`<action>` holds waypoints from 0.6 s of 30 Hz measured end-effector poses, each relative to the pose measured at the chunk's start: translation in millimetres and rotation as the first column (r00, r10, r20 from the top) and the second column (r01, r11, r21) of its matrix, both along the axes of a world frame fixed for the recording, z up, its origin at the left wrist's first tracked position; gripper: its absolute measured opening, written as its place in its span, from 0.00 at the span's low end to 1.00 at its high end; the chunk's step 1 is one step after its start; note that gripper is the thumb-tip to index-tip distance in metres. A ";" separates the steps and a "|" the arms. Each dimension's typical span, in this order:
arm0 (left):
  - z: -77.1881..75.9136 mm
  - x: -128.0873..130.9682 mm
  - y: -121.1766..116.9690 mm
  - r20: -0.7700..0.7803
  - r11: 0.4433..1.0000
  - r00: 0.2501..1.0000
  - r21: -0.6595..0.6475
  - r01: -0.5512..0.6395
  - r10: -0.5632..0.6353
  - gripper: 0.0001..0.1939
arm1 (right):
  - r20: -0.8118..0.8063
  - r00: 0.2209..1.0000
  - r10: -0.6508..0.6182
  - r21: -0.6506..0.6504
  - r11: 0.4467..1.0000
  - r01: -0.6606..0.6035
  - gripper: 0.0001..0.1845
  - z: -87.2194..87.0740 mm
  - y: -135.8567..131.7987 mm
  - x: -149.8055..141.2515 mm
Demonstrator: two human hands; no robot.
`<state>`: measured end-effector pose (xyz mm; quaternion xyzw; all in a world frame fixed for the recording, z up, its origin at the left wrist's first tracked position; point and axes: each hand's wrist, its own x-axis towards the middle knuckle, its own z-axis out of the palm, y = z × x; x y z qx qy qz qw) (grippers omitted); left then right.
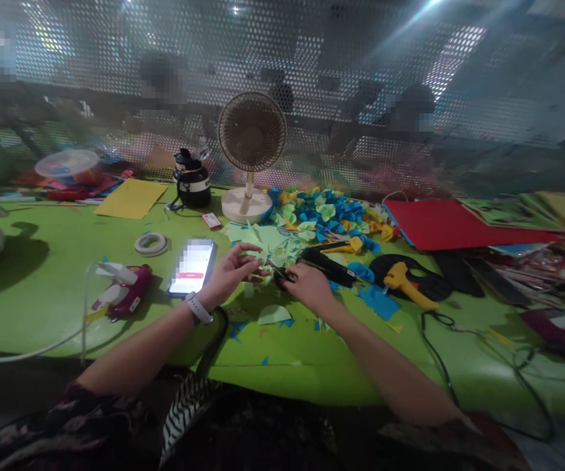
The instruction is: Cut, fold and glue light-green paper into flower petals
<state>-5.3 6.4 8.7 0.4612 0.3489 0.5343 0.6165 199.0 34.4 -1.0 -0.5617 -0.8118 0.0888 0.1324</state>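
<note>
My right hand [310, 285] is closed around the dark handles of a pair of scissors [282, 273], whose blades point up and left. Facing it, my left hand [230, 273] has its thumb and fingers pinched at a small pale green paper piece, partly hidden by the fingers. Behind both hands lies a heap of pale green paper scraps [275, 241]. A pale green half-round paper piece [275, 315] rests nearer the table's front edge, among blue snippets. Just right of my right hand is a black stapler [328, 265].
A lit phone [192, 268] lies beside my left wrist. Beyond the scraps stand a fan [253, 134] and a pile of folded paper flowers [334, 212]. A yellow glue gun [407, 286] sits to the right; a purple power strip [132, 291] with cables is left.
</note>
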 end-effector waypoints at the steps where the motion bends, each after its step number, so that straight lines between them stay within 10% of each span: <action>1: -0.1 0.1 0.1 0.000 1.000 1.000 0.001 0.000 0.000 0.20 | 0.014 1.000 -0.012 -0.017 1.000 0.012 0.11 -0.1 0.5 -0.4; 18: -2.3 2.8 -2.5 -0.111 0.997 0.994 0.071 0.026 -0.018 0.14 | 0.055 0.998 0.024 -0.163 0.987 -0.015 0.13 6.8 -0.2 4.7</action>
